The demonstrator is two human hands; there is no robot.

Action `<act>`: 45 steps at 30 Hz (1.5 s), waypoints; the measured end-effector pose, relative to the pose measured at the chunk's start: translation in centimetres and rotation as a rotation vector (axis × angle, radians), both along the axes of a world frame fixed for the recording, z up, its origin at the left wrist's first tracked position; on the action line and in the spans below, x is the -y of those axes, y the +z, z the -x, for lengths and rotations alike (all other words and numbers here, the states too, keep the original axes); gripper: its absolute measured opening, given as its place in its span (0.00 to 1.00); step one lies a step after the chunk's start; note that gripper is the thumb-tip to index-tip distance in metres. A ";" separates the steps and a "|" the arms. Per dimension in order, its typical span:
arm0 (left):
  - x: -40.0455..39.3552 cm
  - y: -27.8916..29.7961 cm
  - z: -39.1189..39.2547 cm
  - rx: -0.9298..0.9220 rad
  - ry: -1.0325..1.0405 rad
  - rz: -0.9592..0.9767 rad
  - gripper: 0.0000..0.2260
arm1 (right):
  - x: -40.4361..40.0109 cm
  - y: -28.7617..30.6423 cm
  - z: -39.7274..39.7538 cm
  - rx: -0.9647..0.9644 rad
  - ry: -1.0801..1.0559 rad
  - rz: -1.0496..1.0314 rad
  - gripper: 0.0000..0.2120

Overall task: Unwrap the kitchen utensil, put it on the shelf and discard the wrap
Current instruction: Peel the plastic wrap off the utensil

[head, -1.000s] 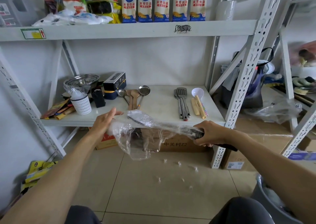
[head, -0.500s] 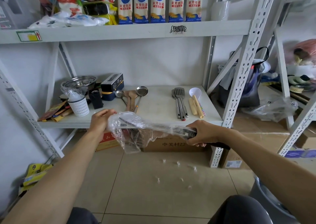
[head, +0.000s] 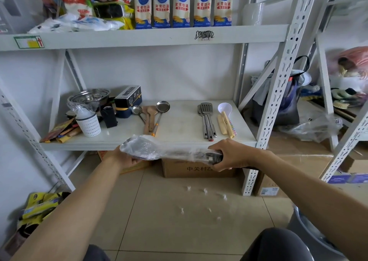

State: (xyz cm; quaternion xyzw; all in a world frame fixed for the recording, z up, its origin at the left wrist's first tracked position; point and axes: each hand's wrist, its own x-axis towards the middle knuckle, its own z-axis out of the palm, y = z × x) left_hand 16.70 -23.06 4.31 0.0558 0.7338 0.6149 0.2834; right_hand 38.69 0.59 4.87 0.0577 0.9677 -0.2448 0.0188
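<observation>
A metal kitchen utensil (head: 209, 157) lies level in front of the lower shelf (head: 179, 125), covered in clear plastic wrap (head: 145, 146). My right hand (head: 229, 155) grips its dark handle end. My left hand (head: 121, 158) is under the wrapped head end and holds the wrap there. The utensil's head shows only dimly through the plastic.
On the shelf lie ladles and wooden spatulas (head: 153, 115), metal turners (head: 207, 119), a white scoop (head: 225, 109), a white cup (head: 88, 123), steel bowls (head: 88, 97) and a dark box (head: 128, 99). A cardboard box (head: 199, 168) sits below. A grey bin (head: 310, 234) stands at lower right.
My left hand went from open beside the loose, hanging wrap to closed on the wrapped head end. The wrap is now gathered tight against the utensil, which sits more level.
</observation>
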 end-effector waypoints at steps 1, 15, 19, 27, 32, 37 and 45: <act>0.8 0.2 0.1 -0.007 -0.051 -0.051 0.20 | 0.0 -0.1 0.0 -0.015 0.003 -0.039 0.10; 2.3 1.0 5.3 -0.052 -0.576 0.100 0.42 | -0.4 0.0 0.0 -0.112 0.058 -0.507 0.14; 1.5 0.8 5.4 -0.076 -0.395 0.070 0.32 | -0.5 -0.8 -0.1 -0.084 0.040 -0.463 0.15; -0.6 1.0 4.9 -0.204 -0.118 -0.137 0.18 | 0.2 -1.8 0.4 -0.071 0.083 -0.466 0.15; -1.9 3.0 2.9 -0.220 -0.268 -0.277 0.21 | 0.0 -2.0 0.9 -0.010 0.061 -0.395 0.17; -2.7 3.9 0.9 -0.106 -0.313 -0.463 0.23 | -0.2 -2.5 1.2 0.011 0.006 -0.398 0.16; -3.7 3.5 2.0 -0.187 0.144 -0.351 0.20 | 0.1 -2.9 0.5 -0.086 -0.017 -0.578 0.20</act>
